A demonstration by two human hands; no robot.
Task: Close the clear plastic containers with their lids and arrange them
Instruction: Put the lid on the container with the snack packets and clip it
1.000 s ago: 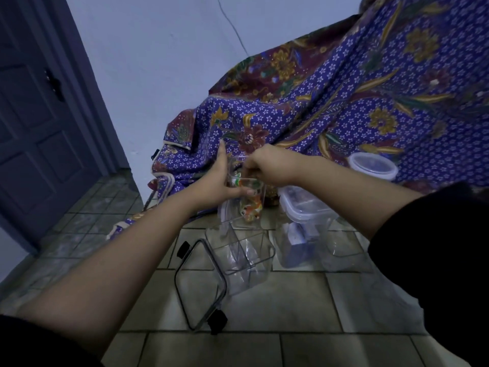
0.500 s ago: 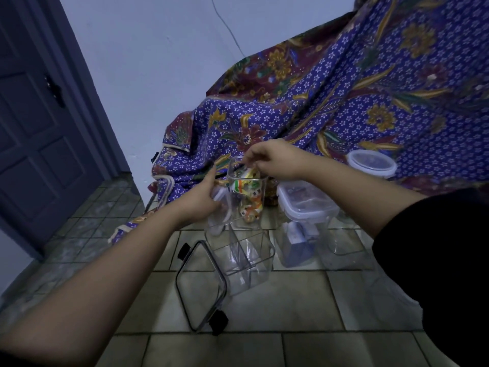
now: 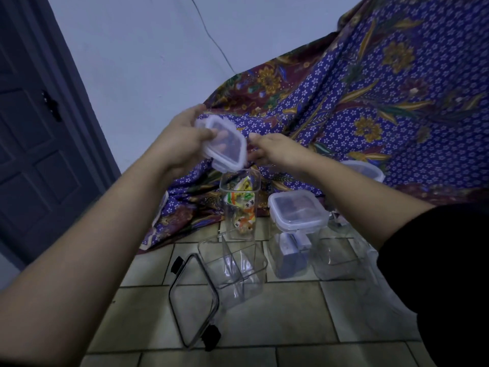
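Note:
My left hand (image 3: 182,139) grips a small square lid (image 3: 225,144) with white latch flaps, tilted in the air above a tall clear container (image 3: 239,205) that holds colourful packets and stands open on the floor. My right hand (image 3: 272,149) touches the lid's right edge with its fingertips. To the right stands a clear container (image 3: 291,250) closed with a latched square lid (image 3: 296,211). In front lies a divided clear container (image 3: 232,263) without a lid, and a black-rimmed lid (image 3: 194,300) lies on the tiles beside it.
A purple batik cloth (image 3: 370,88) drapes behind the containers. Another lidded round container (image 3: 367,170) sits at the back right, and more clear containers (image 3: 336,258) stand at the right. A dark door (image 3: 31,154) is at the left. The floor is tiled (image 3: 291,327).
Both hands rose from the tall container's rim. My left hand picked up the small square lid and now holds it above the container, with the right hand at its edge.

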